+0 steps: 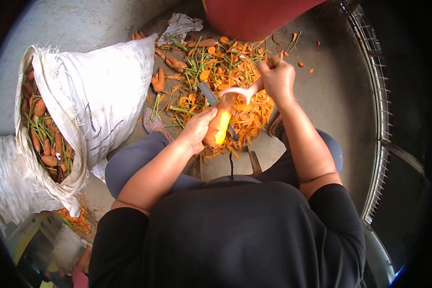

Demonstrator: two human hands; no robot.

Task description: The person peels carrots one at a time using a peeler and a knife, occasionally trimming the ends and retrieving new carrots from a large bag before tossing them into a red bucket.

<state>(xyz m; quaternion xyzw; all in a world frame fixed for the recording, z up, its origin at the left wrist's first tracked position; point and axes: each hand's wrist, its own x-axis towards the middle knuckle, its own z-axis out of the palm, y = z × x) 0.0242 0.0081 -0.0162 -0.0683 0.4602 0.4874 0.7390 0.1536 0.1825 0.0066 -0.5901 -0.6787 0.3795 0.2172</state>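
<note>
A large carrot (pixel 218 127), partly peeled with a bright orange side, is held in my left hand (pixel 198 128), whose fingers wrap round its lower part. My right hand (pixel 278 79) is closed on the handle of a pale peeler (pixel 245 92), whose head is at the carrot's upper end. Beneath both hands lies a heap of orange peelings (pixel 254 117) with green stems and cut carrot ends. A knife (pixel 208 93) shows partly behind the carrot, its blade pointing up and left.
An open white sack (pixel 110 72) of carrots (pixel 48 139) lies at the left. Behind the heap stands a red container (pixel 254 17). Whole carrots (pixel 158 79) lie beside the sack. A metal grille (pixel 381 101) runs along the right. Part of another person (pixel 81 264) shows at the lower left.
</note>
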